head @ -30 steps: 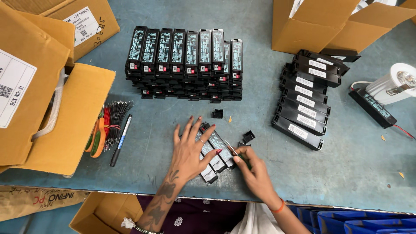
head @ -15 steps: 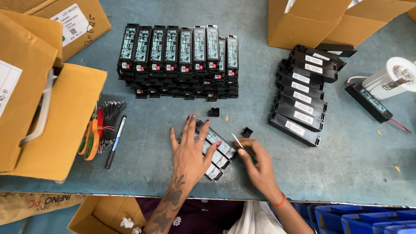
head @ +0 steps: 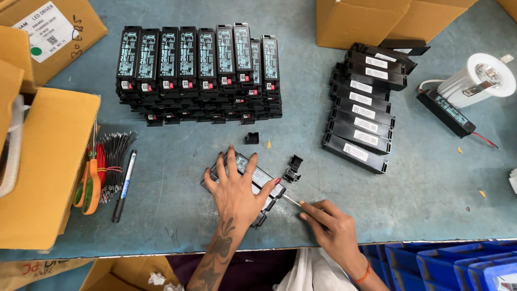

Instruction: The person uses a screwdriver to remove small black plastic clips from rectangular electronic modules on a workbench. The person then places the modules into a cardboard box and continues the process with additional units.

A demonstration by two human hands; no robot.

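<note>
My left hand lies flat, fingers spread, on a few black rectangular driver units near the table's front edge. My right hand sits just to the right and pinches a thin metal tool whose tip points at the units' right end. Two small black plastic caps lie loose just beyond the tool tip. Another small cap rests farther back.
A stacked block of black units fills the back centre, and a slanted row of labelled units stands at the right. Cardboard boxes crowd the left and back. Scissors, a wire bundle, a pen, a white lamp and blue bins surround the blue-grey table.
My left hand has pressed down flatter on the units. My right hand has drawn back toward the table edge, and the thin tool now shows clearly.
</note>
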